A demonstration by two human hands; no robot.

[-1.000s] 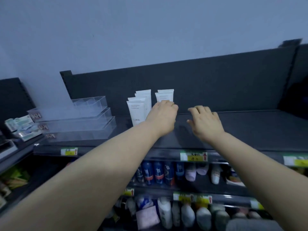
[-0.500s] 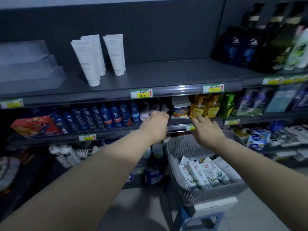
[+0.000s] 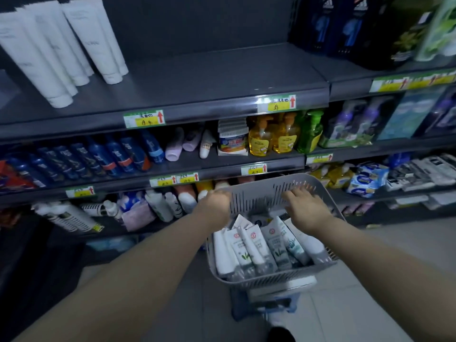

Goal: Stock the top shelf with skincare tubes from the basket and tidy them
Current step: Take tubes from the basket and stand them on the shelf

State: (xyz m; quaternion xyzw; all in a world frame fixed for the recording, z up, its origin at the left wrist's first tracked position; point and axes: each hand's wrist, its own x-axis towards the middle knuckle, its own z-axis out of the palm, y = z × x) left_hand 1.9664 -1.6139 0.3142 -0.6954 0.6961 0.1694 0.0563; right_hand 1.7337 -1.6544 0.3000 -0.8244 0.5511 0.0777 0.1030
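1. Change: a second ago both hands were up on the top shelf point(image 3: 197, 77), just beside the standing white tubes point(image 3: 61, 45). They have since dropped to the grey basket point(image 3: 271, 280), and the view has tilted down with them.
2. Meaning (judged): one placing is finished and the next pick is about to begin. Much stock is left in the basket.
3. Left hand point(image 3: 217, 203): at the basket's far-left rim, fingers curled under and hidden. Whether it grips anything cannot be told.
4. Right hand point(image 3: 306, 206): over the basket's far wall, fingers spread and straight, holding nothing.
5. Skincare tubes point(image 3: 251, 245): lying packed in the basket, which sits on a blue stool point(image 3: 266, 307) in front of the lower shelves.
6. Writing: the basket tubes show a round red emblem and a green leaf print, and their text is unreadable. The wording on the shelf tubes is too faint to read.
7. Price tags point(image 3: 144, 118): yellow band and red upward arrow, figures blurred.
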